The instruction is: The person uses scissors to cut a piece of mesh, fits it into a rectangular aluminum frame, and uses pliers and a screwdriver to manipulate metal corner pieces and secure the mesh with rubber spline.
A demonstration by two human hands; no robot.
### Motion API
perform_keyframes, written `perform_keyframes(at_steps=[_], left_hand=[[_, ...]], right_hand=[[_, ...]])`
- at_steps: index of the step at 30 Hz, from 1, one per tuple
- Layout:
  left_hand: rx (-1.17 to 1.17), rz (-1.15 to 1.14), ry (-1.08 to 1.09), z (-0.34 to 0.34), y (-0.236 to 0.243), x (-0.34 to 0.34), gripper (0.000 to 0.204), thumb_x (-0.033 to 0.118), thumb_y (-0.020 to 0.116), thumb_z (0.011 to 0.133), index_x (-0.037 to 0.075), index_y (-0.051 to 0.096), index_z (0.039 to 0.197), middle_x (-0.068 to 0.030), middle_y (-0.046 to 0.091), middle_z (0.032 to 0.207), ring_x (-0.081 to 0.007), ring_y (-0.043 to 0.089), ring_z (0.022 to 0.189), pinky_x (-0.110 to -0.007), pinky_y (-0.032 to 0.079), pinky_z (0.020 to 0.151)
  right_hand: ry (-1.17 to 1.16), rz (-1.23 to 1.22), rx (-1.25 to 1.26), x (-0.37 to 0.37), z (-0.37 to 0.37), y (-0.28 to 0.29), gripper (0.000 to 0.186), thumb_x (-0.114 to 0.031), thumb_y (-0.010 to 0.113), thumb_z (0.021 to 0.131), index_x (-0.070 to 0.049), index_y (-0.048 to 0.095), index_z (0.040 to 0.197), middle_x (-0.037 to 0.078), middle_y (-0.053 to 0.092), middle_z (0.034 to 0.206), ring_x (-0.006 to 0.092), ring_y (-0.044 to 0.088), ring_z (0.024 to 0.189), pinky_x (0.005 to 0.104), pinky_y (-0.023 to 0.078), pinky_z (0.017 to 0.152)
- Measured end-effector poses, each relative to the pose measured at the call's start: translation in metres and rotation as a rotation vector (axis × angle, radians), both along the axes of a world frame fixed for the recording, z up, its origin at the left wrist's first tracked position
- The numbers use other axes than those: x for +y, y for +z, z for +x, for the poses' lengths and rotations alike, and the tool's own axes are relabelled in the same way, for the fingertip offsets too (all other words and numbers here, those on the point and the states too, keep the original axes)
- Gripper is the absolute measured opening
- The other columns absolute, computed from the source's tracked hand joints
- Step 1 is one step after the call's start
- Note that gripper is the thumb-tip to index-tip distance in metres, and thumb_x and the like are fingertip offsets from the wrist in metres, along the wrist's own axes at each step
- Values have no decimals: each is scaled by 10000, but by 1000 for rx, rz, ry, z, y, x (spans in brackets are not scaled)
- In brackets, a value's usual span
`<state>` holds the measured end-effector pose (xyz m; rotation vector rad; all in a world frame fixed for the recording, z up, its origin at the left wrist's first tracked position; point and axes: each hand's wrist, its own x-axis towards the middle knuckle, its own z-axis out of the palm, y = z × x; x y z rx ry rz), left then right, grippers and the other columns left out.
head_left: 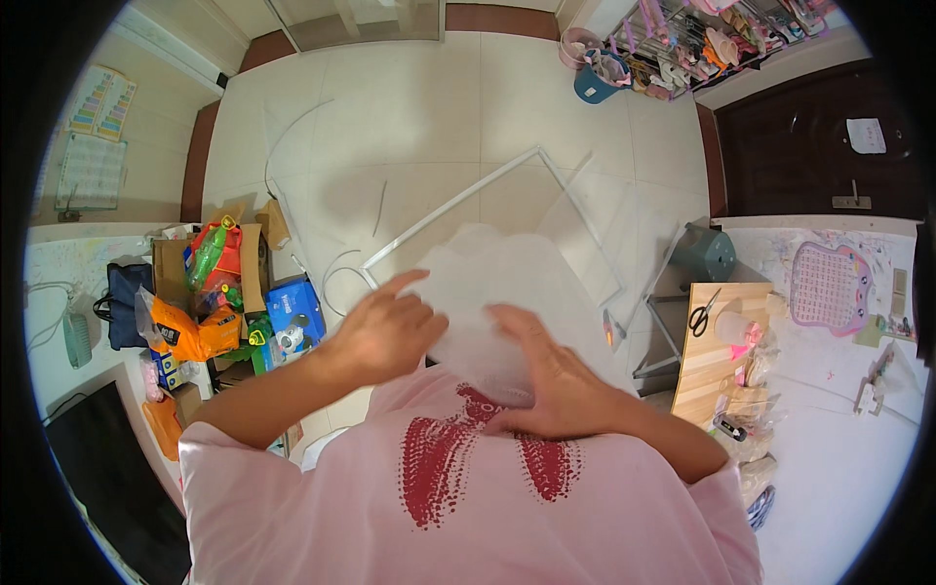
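A whitish, translucent sheet with a wavy far edge is spread in front of my chest; its exact kind does not show. My right hand grips its right side, thumb near my shirt and forefinger over the sheet, set well apart. At the sheet's left edge is my left hand, slightly blurred by motion. Its forefinger points outward and the other fingers curl towards the sheet. The left thumb and what those fingertips touch are hidden.
A pale rectangular frame lies on the tiled floor. At left stand a cardboard box of goods and a blue box. On the right, a wooden board bears scissors, near a grey-green stool. A blue bucket stands far right.
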<state>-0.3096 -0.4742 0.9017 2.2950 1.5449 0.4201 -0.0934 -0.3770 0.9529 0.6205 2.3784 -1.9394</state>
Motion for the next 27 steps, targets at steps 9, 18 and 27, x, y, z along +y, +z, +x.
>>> perform_keyframes(at_steps=[9,18,27], left_hand=[[122,-19,359,-58,42,84,76,70,616,715,59,605,789,-87,608,717,-303,595,712,-380,469,668],[152,243,-120,-125,91,93,203,106,723,666,-3,583,766,-95,577,888,-284,513,955,-377,442,809],[164,39,290,-170,122,55,228,120,727,680,16,557,792,-110,598,1018,-309,518,1003,-385,410,915]], right_hand=[[64,1110,-531,100,-7,15,242,33,578,638,-39,626,864,138,624,758,318,630,759,422,503,669],[160,1643,-47,198,-114,43,192,26,638,593,-44,661,771,108,613,901,304,515,993,415,405,880],[-1115,921,407,178,-105,-38,604,-214,659,815,-4,358,1295,163,367,1335,275,384,1214,380,320,1001]])
